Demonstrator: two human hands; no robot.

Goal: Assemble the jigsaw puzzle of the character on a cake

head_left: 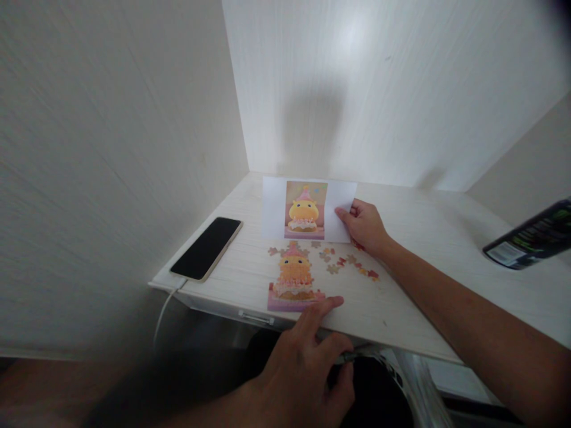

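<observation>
Pinched at its right edge by my right hand [363, 226], a white paper sheet [274, 208] is raised above the desk. Its printed picture [306, 211] shows a yellow character in a pink party hat behind a cake. Just in front lies a partly joined jigsaw puzzle [294, 276] of the same picture, its border irregular at the top and sides. Several loose puzzle pieces [351, 259] are scattered to its right. My left hand [312, 351] is at the desk's front edge, index finger stretched beside the puzzle's lower right corner, fingers apart, with nothing seen in them.
A phone [207, 248] with a white cable [161, 315] lies at the left of the white desk [428, 238]. A dark can or bottle [530, 238] is at the right. Panels enclose the desk, and a drawer handle [256, 318] shows below its front edge.
</observation>
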